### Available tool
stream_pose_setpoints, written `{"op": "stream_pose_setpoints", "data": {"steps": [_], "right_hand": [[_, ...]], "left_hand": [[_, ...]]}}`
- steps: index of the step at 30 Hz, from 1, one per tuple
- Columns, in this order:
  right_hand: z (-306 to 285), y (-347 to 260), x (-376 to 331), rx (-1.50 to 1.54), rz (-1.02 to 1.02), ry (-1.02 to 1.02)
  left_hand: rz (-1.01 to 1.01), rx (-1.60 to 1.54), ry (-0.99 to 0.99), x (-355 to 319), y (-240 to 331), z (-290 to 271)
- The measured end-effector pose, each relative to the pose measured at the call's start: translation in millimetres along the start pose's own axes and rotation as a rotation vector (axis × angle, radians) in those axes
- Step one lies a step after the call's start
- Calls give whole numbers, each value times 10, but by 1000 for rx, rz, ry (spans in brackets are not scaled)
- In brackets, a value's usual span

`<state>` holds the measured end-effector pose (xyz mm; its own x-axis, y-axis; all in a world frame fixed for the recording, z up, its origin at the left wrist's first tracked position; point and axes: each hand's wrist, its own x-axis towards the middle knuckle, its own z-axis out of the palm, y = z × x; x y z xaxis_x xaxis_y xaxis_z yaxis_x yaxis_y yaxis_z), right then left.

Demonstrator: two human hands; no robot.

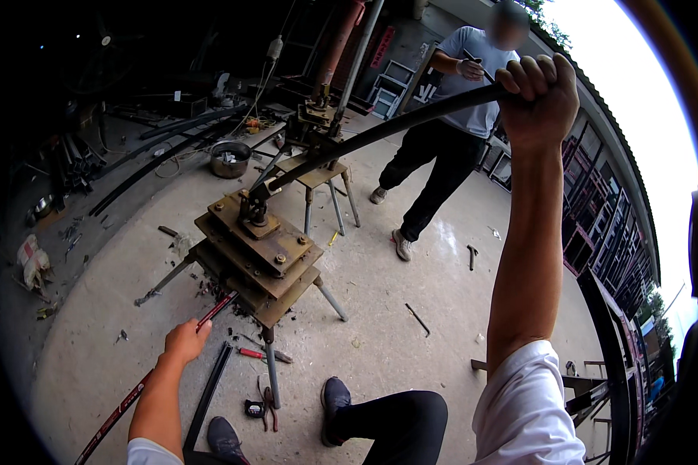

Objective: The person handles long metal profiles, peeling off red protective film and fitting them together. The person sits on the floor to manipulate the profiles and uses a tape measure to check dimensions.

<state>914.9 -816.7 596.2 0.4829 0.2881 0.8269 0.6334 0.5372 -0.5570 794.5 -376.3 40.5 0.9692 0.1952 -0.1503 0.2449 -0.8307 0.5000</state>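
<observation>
My right hand is raised at the upper right, its fingers wrapped round the end of a long dark lever. The lever slopes down to the top of a brown steel hand press, made of stacked bolted plates on a stand with metal legs. Lower left, my left hand is closed on a long thin dark bar with red film. The bar's far end reaches the press between its lower plates; the tip is hidden there. Small dark scraps lie on the floor beside the press.
Ahead stands a co-worker by a second press. A metal pot and long dark bars lie left. Near my feet are pliers, a tape measure and a dark profile. A hammer lies right.
</observation>
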Motion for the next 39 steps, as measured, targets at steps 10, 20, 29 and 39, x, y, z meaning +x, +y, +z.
{"op": "stream_pose_setpoints", "data": {"steps": [10,20,29,39], "right_hand": [[-194,-39,70,86,45,-143],[-112,37,46,96,22,-39],[53,87,-16,-49,-63,170],[271,145,-75,11,-64,323]], "left_hand": [[-19,-9,-9,-7,43,-22],[-27,-8,-14,-22,28,-31],[-46,34,-1,-117,70,-21],[-44,60,81,-412,-123,-92]]}}
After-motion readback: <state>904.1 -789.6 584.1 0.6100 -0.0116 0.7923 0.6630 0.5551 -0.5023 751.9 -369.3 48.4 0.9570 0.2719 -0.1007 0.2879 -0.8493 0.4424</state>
